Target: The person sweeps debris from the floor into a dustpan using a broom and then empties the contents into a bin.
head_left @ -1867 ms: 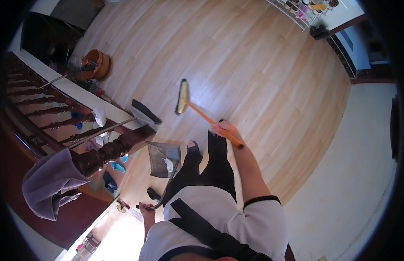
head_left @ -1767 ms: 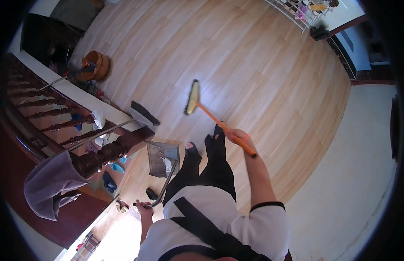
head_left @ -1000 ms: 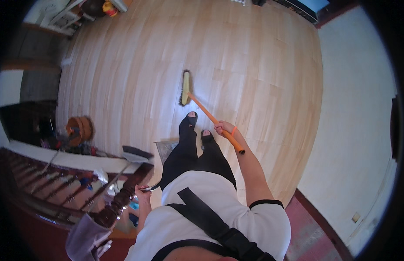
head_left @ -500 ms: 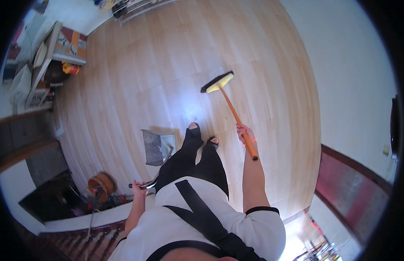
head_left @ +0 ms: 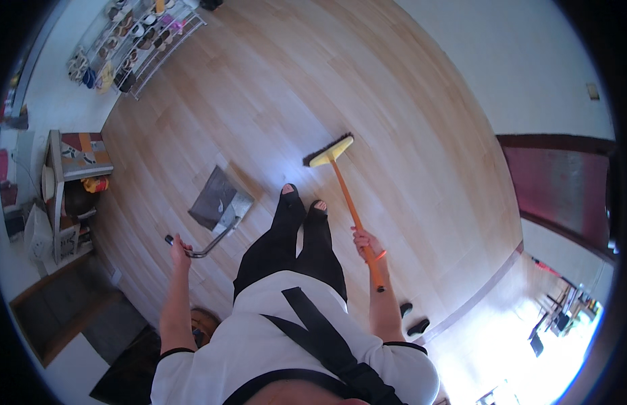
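My right hand (head_left: 367, 244) is wrapped around the orange handle of a broom (head_left: 345, 192), close to its top end. The yellow broom head with dark bristles is out ahead of my feet, against the wood-look floor. In my left hand (head_left: 181, 251) is the dark grip of a bent metal handle, which belongs to a long-handled dustpan (head_left: 222, 196). The grey pan is ahead and left of my feet, tilted; whether it touches the floor I cannot tell. Broom head and dustpan are apart.
A shoe rack (head_left: 141, 50) stands at the far left wall, and a low shelf unit (head_left: 84, 162) with household things is at left. Black shoes (head_left: 418, 327) lie on the floor behind my right arm. A reddish door panel (head_left: 563, 185) is at right.
My body has turned left, bringing the shoe rack into view. The dustpan has swung forward and left, away from my leg. The broom head sits slightly nearer, its angle changed.
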{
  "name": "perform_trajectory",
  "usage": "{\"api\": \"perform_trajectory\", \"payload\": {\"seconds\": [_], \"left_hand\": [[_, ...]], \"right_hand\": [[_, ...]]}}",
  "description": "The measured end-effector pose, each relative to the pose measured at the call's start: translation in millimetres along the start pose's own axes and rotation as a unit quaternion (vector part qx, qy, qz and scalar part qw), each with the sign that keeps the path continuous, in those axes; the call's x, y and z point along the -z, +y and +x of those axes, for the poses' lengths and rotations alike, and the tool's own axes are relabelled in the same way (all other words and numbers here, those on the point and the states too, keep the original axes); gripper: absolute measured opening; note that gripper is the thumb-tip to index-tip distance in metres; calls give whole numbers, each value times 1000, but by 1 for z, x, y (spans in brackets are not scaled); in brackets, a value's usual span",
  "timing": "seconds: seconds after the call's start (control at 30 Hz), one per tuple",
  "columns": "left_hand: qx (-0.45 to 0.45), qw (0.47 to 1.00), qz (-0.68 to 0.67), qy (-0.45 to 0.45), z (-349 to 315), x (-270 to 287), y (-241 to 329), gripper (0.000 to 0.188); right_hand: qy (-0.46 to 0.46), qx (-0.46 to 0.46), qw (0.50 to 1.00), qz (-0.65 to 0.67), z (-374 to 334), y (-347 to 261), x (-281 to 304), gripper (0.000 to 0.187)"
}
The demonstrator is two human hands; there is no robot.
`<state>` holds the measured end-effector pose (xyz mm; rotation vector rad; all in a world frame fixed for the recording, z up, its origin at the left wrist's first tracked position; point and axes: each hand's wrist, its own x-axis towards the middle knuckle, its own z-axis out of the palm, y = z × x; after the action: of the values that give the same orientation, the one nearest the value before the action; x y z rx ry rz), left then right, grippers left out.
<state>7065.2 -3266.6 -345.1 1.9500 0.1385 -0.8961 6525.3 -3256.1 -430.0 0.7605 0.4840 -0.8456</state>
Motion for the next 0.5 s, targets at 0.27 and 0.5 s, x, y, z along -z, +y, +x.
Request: {"api": "perform_trajectory", "payload": {"seconds": [0.27, 0.5], "left_hand": [[-184, 810, 546, -113, 10, -85, 43, 40], [-390, 496, 728, -269, -10, -199, 25, 29]], "right_hand": [[173, 153, 894, -384, -100, -48, -31, 30], [456, 145, 494, -726, -56, -117, -53, 39]]}}
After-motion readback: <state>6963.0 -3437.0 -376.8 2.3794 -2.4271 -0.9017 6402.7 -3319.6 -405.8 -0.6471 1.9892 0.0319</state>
